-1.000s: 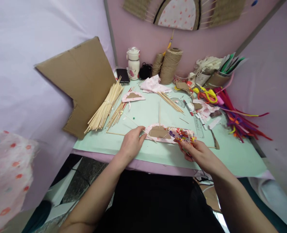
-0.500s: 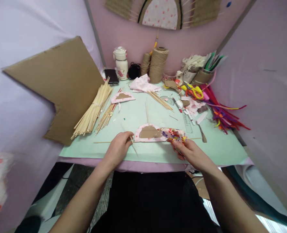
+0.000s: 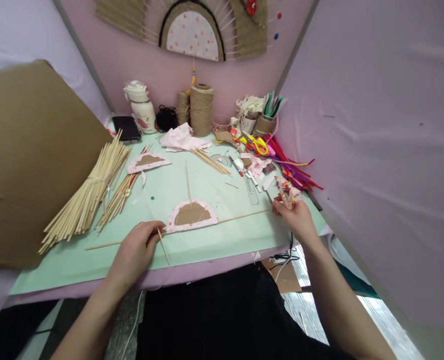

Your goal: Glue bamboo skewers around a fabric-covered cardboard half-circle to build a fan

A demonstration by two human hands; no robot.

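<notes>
In my left hand (image 3: 141, 245), closed at the lower left of the half-disc, a short wooden stick (image 3: 163, 247) is pinched between thumb and fingers. The cardboard half-disc (image 3: 192, 214), edged in pink spotted fabric, lies flat beside those fingertips. One thin stick (image 3: 187, 182) points away from its curved top, and another (image 3: 244, 216) runs out to the right along its straight edge. Over the table's right side, my right hand (image 3: 295, 212) grips a floral-patterned glue gun (image 3: 288, 192); the fingers partly cover it. A dark cable hangs below that hand.
A bundle of sticks (image 3: 90, 192) and a large cardboard sheet (image 3: 37, 165) occupy the left. A second half-disc (image 3: 148, 161) lies behind. Twine spools (image 3: 201, 110) and a white bottle (image 3: 142, 110) stand at the back. Scissors (image 3: 257, 145) and pipe cleaners (image 3: 295, 167) are at right.
My right hand has carried the glue gun away from the half-disc to the right. My left hand still pinches the short stick by the half-disc. The camera view has swung right.
</notes>
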